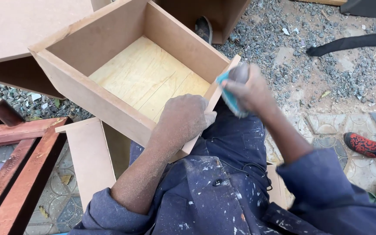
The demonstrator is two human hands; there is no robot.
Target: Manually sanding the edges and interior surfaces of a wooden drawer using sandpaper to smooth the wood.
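An open wooden box [70, 89] with brown fibreboard walls and a pale plywood bottom rests tilted against my lap. My left hand [183, 117], dusty, grips the box's near corner where two walls meet. My right hand [249, 89] is closed around a folded piece of blue-green sandpaper [228, 96] and presses it against the outer edge of the box's right wall. This hand is blurred. I wear a dark blue work coat spotted with white paint.
A loose fibreboard panel [90, 159] leans by my left knee. Reddish wooden frame pieces [18, 169] lie at the lower left. A large board [18, 26] sits at the top left. Another person's red-and-black shoes [364, 144] stand on the gravel at right.
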